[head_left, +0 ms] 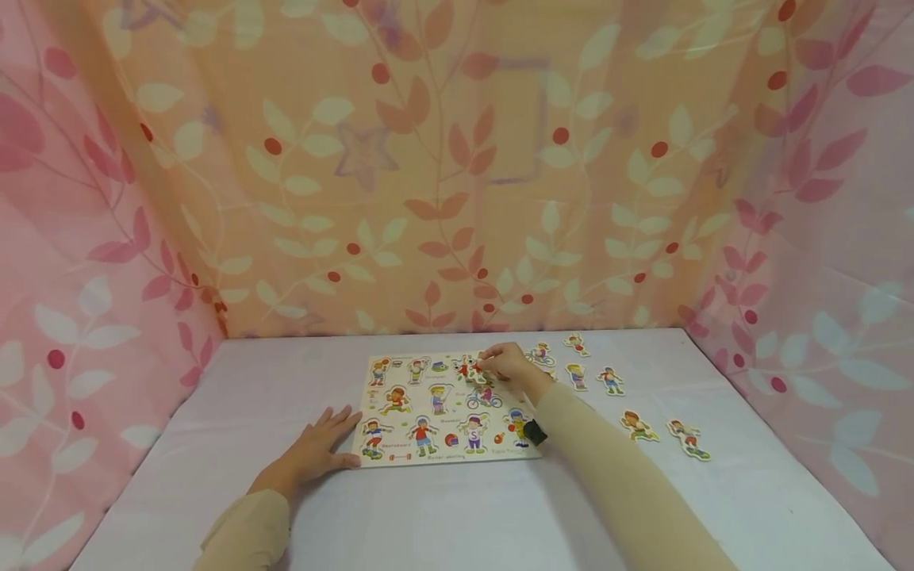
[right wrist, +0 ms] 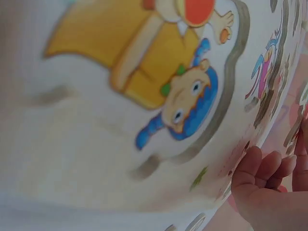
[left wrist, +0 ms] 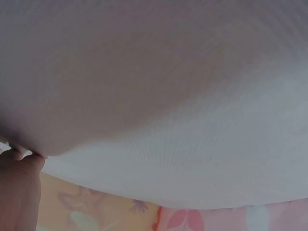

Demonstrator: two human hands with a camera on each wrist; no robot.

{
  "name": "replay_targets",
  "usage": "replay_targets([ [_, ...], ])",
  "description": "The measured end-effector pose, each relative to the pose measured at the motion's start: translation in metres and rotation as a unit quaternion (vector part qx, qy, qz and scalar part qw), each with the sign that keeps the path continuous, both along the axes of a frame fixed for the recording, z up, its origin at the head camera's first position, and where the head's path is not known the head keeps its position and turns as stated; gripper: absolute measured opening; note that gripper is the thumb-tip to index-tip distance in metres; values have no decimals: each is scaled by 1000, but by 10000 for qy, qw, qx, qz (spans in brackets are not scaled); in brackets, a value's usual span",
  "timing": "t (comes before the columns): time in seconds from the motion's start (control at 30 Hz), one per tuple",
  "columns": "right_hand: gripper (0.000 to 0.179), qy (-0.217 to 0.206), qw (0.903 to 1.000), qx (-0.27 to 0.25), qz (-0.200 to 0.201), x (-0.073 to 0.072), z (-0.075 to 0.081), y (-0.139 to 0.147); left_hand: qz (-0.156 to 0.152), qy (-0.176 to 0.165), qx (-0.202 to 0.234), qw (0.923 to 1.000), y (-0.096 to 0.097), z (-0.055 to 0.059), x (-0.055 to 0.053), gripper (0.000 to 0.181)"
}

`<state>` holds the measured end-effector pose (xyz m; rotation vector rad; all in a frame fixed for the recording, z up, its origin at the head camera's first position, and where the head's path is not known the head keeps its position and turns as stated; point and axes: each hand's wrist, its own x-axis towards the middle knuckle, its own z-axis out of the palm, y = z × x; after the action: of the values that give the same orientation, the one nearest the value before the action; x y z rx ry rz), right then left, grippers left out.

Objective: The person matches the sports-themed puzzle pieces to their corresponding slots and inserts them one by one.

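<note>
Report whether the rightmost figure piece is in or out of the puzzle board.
Out: the rightmost figure piece lies on the white tabletop, right of the puzzle board and apart from it.

My right grip [head_left: 508,363] hides part of the piece [head_left: 473,373] it pinches and the far right corner of the board [head_left: 398,434]. Some printed words are too small to read. The left wrist view's edge cuts off my left grip [left wrist: 19,187].
</note>
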<state>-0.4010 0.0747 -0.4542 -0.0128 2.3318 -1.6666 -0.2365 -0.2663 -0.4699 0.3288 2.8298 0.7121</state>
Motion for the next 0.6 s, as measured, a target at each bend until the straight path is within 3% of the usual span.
replay_targets([
  [0.33,8,-314,9979,-518,-214,-5,-5,-18,-114,106,151,9998,-1,1,3,87],
  [0.6,9,-635,9960,-579,-235,-6,-2,-24,-111,168,162,9997,0,2,4,86],
])
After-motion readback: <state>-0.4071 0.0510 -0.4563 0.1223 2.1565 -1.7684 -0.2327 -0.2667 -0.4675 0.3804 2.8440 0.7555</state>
